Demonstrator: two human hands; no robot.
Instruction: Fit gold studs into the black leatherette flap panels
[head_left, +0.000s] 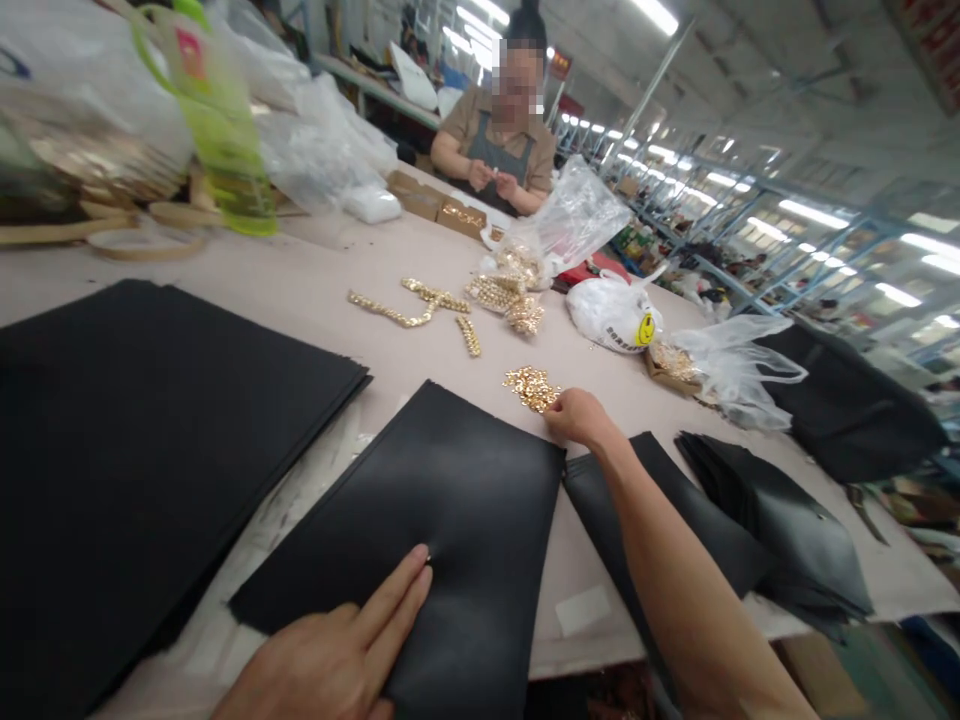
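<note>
A black leather-like sheet (472, 480) lies on the table before me. My left hand (322, 650) rests on it, two fingers stretched out and touching it beside a tiny metal piece (428, 559). Beyond the sheet's far right corner, my right hand (577, 415) is at the edge of a small heap of gold metal pieces (531, 386). Its fingers are pinched together there, and what lies between them is too small to make out.
A large black stack (150, 420) lies left; more black sheets (780, 510) lie right. Gold chains (409, 305), a bagged heap (517, 275) and a white bag (611, 312) sit farther back. A green bottle (232, 150) stands far left. A co-worker (502, 140) sits across the table.
</note>
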